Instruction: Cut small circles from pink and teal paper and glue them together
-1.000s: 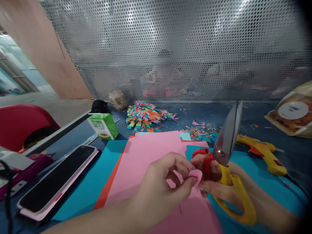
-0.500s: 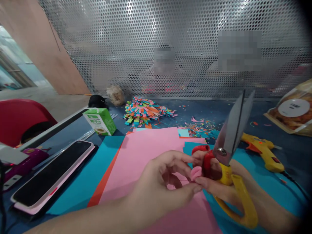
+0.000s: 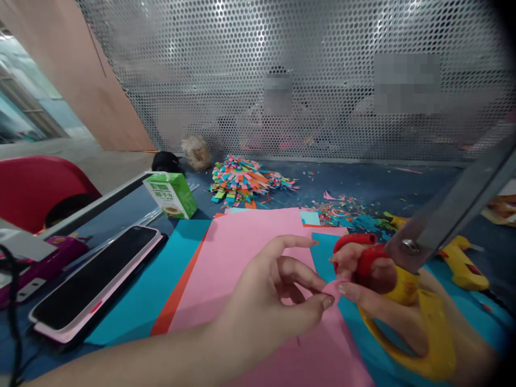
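Between its thumb and finger, my left hand (image 3: 266, 295) pinches one end of a small curled piece of pink paper (image 3: 334, 289). My right hand (image 3: 381, 303) has the scissors (image 3: 411, 248) hooked on its fingers, with red and yellow handles and the metal blades pointing up and right. The right thumb also touches the pink piece, close to the left fingertips. Below both hands lies a large pink paper sheet (image 3: 250, 242), resting on blue paper (image 3: 177, 258) and orange sheets.
A yellow glue gun (image 3: 467, 269) lies on the right. Fringed colored paper (image 3: 242, 180) and paper scraps (image 3: 342, 209) are at the back. On the left are a green-and-white drink carton (image 3: 171, 194), a phone (image 3: 97, 277) and a purple power strip (image 3: 58, 263). A perforated metal panel (image 3: 193, 70) stands behind.
The pink piece, earlier a rounded curl between both hands, now looks longer and flatter. My right hand and the scissors have moved right, and the blades tilt further right.
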`<state>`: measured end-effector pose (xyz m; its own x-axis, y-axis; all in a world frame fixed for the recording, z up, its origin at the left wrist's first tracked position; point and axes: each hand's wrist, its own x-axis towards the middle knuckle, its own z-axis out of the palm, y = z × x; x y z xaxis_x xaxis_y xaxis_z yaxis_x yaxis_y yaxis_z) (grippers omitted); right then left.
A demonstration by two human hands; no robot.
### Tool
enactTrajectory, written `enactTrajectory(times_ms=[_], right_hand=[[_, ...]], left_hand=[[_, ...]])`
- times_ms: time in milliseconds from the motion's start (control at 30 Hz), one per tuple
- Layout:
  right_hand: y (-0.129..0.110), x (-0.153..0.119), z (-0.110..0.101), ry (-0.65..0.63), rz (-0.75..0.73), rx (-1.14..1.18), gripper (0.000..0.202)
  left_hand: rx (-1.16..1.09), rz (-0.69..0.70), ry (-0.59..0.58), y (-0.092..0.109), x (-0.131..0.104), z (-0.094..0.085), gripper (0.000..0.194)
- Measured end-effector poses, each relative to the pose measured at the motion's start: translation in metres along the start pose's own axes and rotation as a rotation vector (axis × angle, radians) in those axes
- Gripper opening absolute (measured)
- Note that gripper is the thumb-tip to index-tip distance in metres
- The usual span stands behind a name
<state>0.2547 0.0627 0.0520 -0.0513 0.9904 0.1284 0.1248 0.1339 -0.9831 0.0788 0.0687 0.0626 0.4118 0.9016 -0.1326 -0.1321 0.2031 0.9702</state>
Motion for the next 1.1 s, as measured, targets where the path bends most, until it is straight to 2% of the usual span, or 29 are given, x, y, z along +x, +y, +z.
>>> enactTrajectory(times_ms=[100,233,367,567,700,833,1033,1100], right_hand=[[0.006,-0.003,-0.001,0.05,0.005,0.019,0.019],[0.009,-0.005,-0.001,0.048,0.075,0.046,0.025],[0.009,-0.004,0.004,0.084,0.027,0.031,0.023],[0.015,-0.005,0.004,0.051,0.054,0.014,0.019],[0.026,-0.009,0.003,0.013,0.093,-0.009,0.021],[0.031,-0.011,0.003,-0.003,0.109,-0.006,0.015],[0.013,-0.003,0.007,0.014,0.12,0.064,0.022],[0.004,0.001,0.006,-0.047,0.113,0.016,0.022]], left_hand=[[0.031,-0.016,0.002,-0.002,-0.002,0.0,0.051],[0.04,-0.021,-0.006,0.0,-0.003,0.001,0.051],[0.029,-0.037,-0.001,0.002,-0.004,0.003,0.06],[0.042,-0.013,0.001,-0.002,-0.003,0.001,0.055],[0.058,-0.045,0.007,-0.003,-0.002,0.0,0.059],[0.063,-0.073,0.009,-0.001,-0.001,0.0,0.058],[-0.013,-0.098,0.014,-0.005,0.002,-0.001,0.057],[-0.003,-0.089,0.017,-0.006,0.002,-0.002,0.057]])
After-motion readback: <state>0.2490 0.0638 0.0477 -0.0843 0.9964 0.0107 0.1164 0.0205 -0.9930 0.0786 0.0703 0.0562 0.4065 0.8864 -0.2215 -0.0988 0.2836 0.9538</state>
